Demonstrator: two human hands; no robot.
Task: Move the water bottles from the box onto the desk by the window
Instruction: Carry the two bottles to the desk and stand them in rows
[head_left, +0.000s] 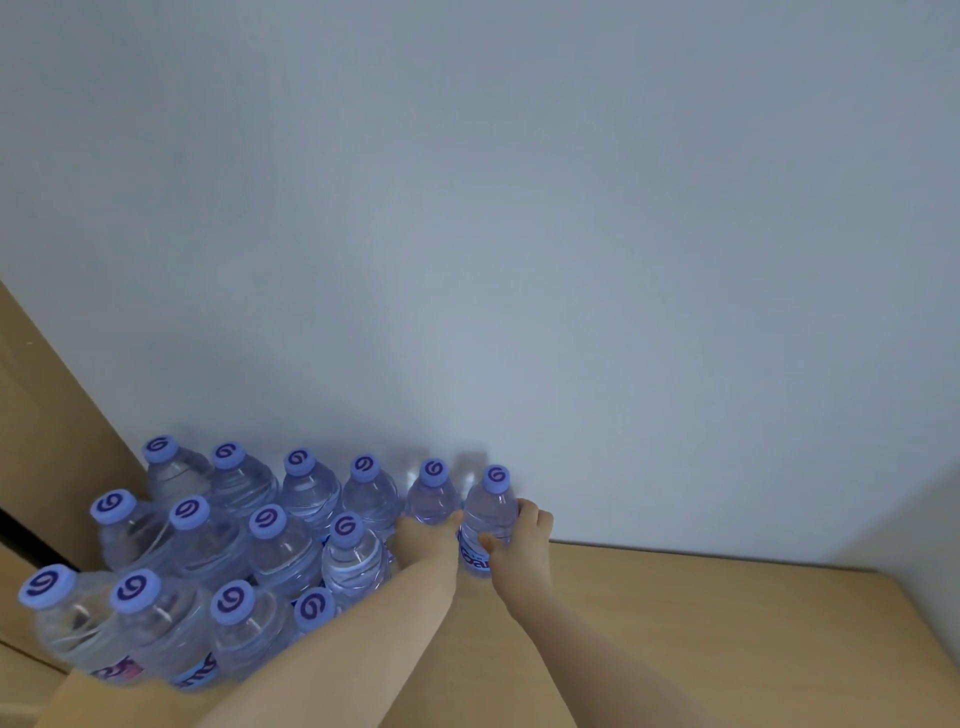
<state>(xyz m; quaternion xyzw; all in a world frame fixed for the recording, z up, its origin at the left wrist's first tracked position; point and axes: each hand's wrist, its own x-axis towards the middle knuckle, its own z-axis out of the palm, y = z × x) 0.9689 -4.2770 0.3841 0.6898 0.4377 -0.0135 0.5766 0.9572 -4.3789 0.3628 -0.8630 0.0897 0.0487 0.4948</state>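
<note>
Fingers of both hands (470, 530) grip two upright, water-filled bottles (460, 506) on the desk (675, 639).

water bottles (280, 551): clear glossy plastic w/ ribbed walls, matt lilac plastic caps w/ dark purple swirl print, glossy film labels low on the sides. desk (675, 639) under the bottles: smooth light wood-look top, matt, faint grain. wall (519, 208) behind the bottles: smooth matt pale paint. panel (47, 415) left of the bottles: matt tan, cardboard or wood-look, can't tell.
</note>
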